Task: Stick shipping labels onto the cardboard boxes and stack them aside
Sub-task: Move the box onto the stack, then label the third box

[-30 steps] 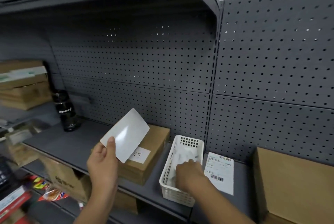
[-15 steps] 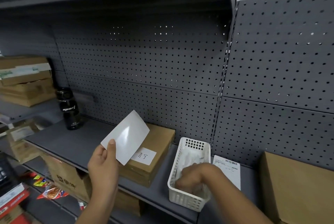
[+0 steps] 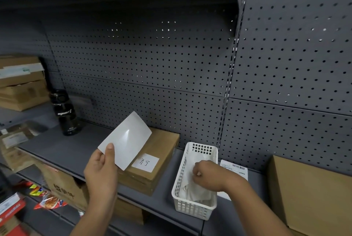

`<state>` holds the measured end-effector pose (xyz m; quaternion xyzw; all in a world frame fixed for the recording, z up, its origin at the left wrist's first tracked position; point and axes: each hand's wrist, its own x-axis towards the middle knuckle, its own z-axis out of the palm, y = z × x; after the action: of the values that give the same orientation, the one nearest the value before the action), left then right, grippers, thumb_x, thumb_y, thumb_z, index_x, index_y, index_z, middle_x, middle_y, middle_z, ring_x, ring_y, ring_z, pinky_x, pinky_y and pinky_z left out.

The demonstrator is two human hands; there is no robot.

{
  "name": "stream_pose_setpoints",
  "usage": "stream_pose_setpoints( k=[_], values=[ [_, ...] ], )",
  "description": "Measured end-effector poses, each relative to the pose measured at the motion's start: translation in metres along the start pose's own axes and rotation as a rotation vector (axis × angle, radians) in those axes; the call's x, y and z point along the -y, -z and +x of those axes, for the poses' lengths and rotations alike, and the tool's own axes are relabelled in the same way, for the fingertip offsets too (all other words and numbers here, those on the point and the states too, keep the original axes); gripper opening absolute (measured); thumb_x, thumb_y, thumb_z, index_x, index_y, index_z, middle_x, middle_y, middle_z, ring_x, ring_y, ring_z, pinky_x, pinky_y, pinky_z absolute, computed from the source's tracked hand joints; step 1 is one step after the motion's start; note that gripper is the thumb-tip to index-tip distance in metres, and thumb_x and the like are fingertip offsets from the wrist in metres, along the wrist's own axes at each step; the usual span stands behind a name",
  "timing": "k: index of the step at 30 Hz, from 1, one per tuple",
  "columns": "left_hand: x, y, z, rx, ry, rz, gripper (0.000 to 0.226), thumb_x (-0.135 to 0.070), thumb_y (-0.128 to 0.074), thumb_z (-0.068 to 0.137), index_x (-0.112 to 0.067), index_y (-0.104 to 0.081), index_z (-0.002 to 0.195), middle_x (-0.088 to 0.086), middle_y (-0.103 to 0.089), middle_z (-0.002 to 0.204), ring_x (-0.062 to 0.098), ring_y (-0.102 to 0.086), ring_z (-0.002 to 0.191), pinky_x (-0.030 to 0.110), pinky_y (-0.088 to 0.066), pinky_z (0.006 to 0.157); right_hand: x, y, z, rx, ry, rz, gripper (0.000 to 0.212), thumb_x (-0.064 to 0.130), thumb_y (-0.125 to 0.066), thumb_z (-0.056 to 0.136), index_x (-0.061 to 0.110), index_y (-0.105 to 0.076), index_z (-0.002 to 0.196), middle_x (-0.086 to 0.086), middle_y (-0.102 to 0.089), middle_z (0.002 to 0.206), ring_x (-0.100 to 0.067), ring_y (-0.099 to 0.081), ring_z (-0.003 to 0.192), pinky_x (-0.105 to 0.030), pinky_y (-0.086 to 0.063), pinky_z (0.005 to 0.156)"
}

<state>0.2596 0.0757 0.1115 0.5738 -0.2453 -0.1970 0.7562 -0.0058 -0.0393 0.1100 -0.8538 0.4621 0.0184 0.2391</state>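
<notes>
My left hand (image 3: 102, 169) holds a blank white glossy sheet (image 3: 126, 139) by its lower corner, thumb on its face, tilted up over a flat cardboard box (image 3: 162, 148) that lies on the grey shelf (image 3: 62, 148). That box carries a small white handwritten label (image 3: 145, 162). My right hand (image 3: 206, 175) reaches into a white plastic basket (image 3: 194, 208), fingers curled on the crumpled white paper (image 3: 196, 191) inside. A printed shipping label (image 3: 235, 170) with a barcode lies on the shelf just right of the basket.
A large cardboard box (image 3: 312, 195) stands at the right. A black sport bottle (image 3: 65, 113) stands at the back left. Stacked boxes (image 3: 21, 83) sit far left. More boxes (image 3: 62, 188) and snack packets (image 3: 49, 200) fill the lower shelf. Pegboard (image 3: 171, 75) backs everything.
My right hand has shifted from the basket's front end toward its middle, onto the paper inside. The view has shifted a little. The left hand keeps the white sheet in about the same place.
</notes>
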Motion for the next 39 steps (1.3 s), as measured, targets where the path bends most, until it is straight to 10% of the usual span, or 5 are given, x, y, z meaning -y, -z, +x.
stream_pose_setpoints(
  k=[6, 19, 26, 33, 39],
  values=[
    [-0.001, -0.009, -0.006, -0.001, -0.022, 0.029, 0.014, -0.042, -0.058, 0.105, -0.036, -0.071, 0.103, -0.01, -0.08, 0.103, 0.013, -0.076, 0.099, 0.041, -0.06, 0.089, -0.007, 0.005, -0.04, -0.151, 0.048, 0.193, 0.036, 0.048, -0.053, 0.097, 0.031, -0.063, 0.127, 0.013, -0.059, 0.135, -0.009, -0.064, 0.113, -0.032, -0.053, 0.099],
    [-0.011, -0.053, -0.042, 0.131, -0.127, 0.039, 0.018, -0.038, -0.057, 0.106, -0.031, -0.072, 0.097, -0.012, -0.079, 0.093, 0.005, -0.073, 0.085, 0.024, -0.059, 0.075, -0.032, 0.034, -0.137, -0.612, 0.078, 0.689, 0.021, 0.014, -0.06, 0.101, 0.027, -0.076, 0.104, 0.009, -0.078, 0.099, -0.013, -0.076, 0.085, -0.034, -0.061, 0.066],
    [-0.024, -0.107, -0.111, 0.334, -0.271, 0.056, 0.047, -0.033, -0.059, 0.103, -0.016, -0.036, 0.066, -0.009, -0.033, 0.057, 0.005, -0.028, 0.053, 0.02, -0.025, 0.048, -0.04, 0.038, -0.163, -0.678, 0.126, 1.028, 0.022, 0.0, -0.055, 0.102, 0.01, -0.07, 0.116, -0.007, -0.08, 0.104, -0.027, -0.077, 0.094, -0.035, -0.062, 0.066],
    [-0.008, -0.159, -0.168, 0.517, -0.274, 0.066, 0.022, -0.036, -0.059, 0.103, -0.026, -0.076, 0.113, -0.017, -0.079, 0.103, 0.0, -0.072, 0.1, 0.022, -0.055, 0.088, -0.064, 0.035, -0.185, -0.724, 0.067, 1.053, 0.021, 0.004, -0.057, 0.102, 0.014, -0.071, 0.114, -0.005, -0.079, 0.106, -0.024, -0.076, 0.098, -0.026, -0.058, 0.067],
    [-0.007, -0.189, -0.211, 0.623, -0.394, 0.09, 0.024, -0.039, -0.063, 0.097, -0.048, -0.073, 0.117, -0.027, -0.077, 0.098, -0.004, -0.073, 0.085, 0.009, -0.052, 0.074, -0.08, 0.041, -0.211, -0.814, 0.046, 1.161, 0.019, 0.007, -0.056, 0.104, 0.007, -0.069, 0.118, -0.013, -0.077, 0.106, -0.028, -0.077, 0.094, -0.037, -0.064, 0.071]
  ],
)
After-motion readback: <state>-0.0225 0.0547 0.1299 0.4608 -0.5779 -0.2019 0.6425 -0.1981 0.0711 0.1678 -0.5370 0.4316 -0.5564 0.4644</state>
